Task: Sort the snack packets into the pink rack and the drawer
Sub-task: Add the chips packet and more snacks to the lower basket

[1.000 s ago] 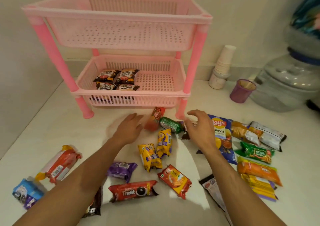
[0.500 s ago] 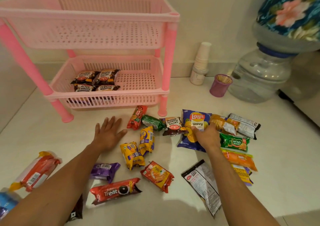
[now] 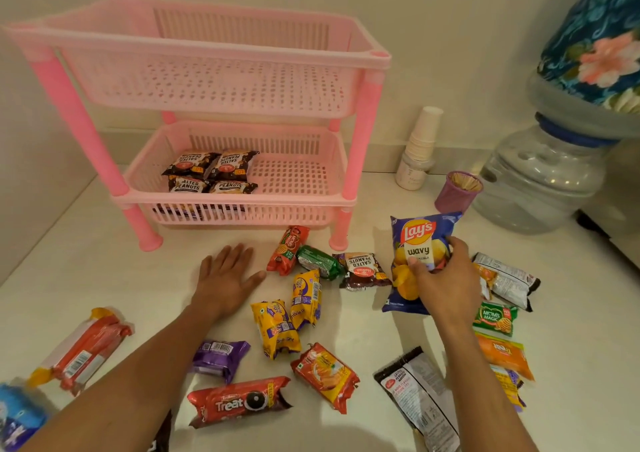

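Note:
My right hand (image 3: 441,278) grips a blue Lay's Wavy chip bag (image 3: 417,240), its top end raised off the counter. My left hand (image 3: 227,276) rests flat on the white counter with straight fingers, just left of a red biscuit pack (image 3: 287,250). The pink two-tier rack (image 3: 207,60) stands at the back; its lower tray (image 3: 294,174) holds several salted peanut packets (image 3: 211,172), and no packet shows in the upper tray. A loose peanut packet (image 3: 363,271), yellow packs (image 3: 291,309) and a Treat pack (image 3: 239,405) lie between my arms. No drawer is in view.
More packets lie at the right (image 3: 502,281) and far left (image 3: 83,347). A stack of paper cups (image 3: 420,139), a purple cup of sticks (image 3: 457,191) and a large water jar (image 3: 543,177) stand at the back right.
My right hand has closed round the Lay's bag and tilted its top up off the counter. My left hand stays flat on the counter. The camera has moved closer.

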`<state>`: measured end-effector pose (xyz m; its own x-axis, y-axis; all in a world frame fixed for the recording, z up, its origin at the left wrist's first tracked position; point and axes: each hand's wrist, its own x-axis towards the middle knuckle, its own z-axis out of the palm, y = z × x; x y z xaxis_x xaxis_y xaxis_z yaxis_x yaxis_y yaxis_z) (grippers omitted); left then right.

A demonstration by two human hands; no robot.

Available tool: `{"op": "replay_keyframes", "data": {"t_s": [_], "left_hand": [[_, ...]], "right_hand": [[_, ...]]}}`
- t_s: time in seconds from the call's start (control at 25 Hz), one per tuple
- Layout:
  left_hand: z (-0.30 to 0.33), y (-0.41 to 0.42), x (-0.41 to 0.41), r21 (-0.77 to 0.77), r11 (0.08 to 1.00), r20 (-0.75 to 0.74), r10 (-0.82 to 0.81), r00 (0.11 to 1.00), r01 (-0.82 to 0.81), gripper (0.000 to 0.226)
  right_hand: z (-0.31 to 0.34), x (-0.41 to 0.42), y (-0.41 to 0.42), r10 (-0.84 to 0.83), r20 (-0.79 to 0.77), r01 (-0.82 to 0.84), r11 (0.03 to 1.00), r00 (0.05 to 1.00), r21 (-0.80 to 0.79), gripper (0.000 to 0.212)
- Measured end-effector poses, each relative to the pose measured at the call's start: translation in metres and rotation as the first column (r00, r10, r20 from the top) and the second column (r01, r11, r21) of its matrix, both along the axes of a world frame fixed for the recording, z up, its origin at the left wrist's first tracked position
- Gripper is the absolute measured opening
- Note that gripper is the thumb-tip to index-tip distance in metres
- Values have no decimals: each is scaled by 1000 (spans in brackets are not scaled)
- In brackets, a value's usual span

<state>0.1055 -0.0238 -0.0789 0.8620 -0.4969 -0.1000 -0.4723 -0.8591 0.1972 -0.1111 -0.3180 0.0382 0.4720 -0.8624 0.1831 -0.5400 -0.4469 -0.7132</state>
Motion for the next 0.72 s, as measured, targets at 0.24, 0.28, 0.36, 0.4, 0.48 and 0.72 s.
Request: {"op": "replay_keyframes", "data": {"t_s": [0.24,0.28,0.36,0.4,0.48,0.72], "left_hand": [[1,0,3,-42,999,109,7,994,-2,80],[2,0,3,-58,998,119,16,993,-9,77],[3,1,3,-65,998,133,26,991,-17,72],[3,0,3,-67,998,136,24,990,-15,71],[1,1,2,-78,997,124,11,992,-2,74],[0,2,5,-77,997,91,-4,996,11,75]], "right_hand": [[48,-2,30,192,227,-232,958,955,168,58],[53,3,39,239,264,-301,926,934,228,55],[55,16,57,322,307,-413,858,896,306,52],[56,24,66,360,321,-459,826,876,328,52],[59,46,82,429,333,-531,778,839,335,53],[84,139,105,506,344,-592,774,791,222,43]]}}
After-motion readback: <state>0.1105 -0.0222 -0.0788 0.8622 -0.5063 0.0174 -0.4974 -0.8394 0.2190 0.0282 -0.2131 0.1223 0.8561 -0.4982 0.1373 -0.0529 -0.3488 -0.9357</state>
